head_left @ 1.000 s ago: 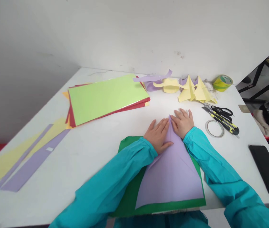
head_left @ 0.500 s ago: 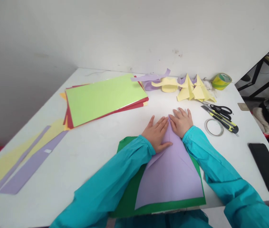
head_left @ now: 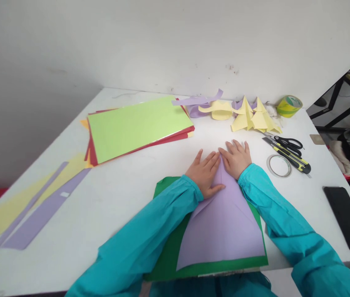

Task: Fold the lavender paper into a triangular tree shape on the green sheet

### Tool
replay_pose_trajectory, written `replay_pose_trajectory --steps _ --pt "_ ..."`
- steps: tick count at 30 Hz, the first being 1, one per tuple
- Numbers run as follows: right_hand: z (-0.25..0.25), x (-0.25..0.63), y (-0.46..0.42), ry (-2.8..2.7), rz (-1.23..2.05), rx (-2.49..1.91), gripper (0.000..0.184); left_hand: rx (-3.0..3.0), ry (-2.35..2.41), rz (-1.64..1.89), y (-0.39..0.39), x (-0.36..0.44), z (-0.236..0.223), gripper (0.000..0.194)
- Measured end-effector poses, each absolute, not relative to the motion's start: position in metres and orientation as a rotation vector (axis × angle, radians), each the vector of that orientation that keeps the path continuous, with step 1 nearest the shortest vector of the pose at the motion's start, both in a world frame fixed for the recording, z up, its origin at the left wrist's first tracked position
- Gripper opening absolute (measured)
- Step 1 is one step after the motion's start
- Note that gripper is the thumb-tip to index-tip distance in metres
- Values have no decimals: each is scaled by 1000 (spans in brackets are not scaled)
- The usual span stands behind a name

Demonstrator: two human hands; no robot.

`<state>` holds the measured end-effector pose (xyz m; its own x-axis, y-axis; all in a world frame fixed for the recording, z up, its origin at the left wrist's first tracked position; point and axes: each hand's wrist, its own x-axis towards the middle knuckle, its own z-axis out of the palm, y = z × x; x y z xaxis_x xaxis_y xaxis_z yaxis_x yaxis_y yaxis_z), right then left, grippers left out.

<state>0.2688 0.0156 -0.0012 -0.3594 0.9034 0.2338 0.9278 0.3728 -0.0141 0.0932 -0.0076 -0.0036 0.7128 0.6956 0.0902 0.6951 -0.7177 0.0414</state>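
Note:
A sheet of purple paper (head_left: 224,231) lies before me, its far end folded to a narrow point. Beneath it is a green sheet (head_left: 165,247) near the table's front edge. My left hand (head_left: 204,175) rests flat across the left side of the point, fingers stretched and thumb apart. On the right side of the tip, my right hand (head_left: 236,160) presses down with its index finger close to the left fingertips; its other fingers are spread. Both hands touch the purple paper, and the very tip is partly covered by fingers.
Light green sheets (head_left: 138,128) over red ones lie back left. Yellow folded paper planes (head_left: 244,117) stand along the wall beside a tape roll (head_left: 289,106). Scissors (head_left: 289,143), a utility knife (head_left: 286,155), clear tape (head_left: 279,166) and a phone (head_left: 348,218) lie right. Purple strips (head_left: 48,210) lie left.
Both hands keep the same place on the folded point of the purple paper. Only the camera view has shifted very slightly.

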Motion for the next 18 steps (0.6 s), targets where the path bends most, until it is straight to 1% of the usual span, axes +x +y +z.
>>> replay_pose_trajectory --steps 18 --pt "3 266 16 -2414 -73 -1778 45 2886 1170 86 -7 94 1 86"
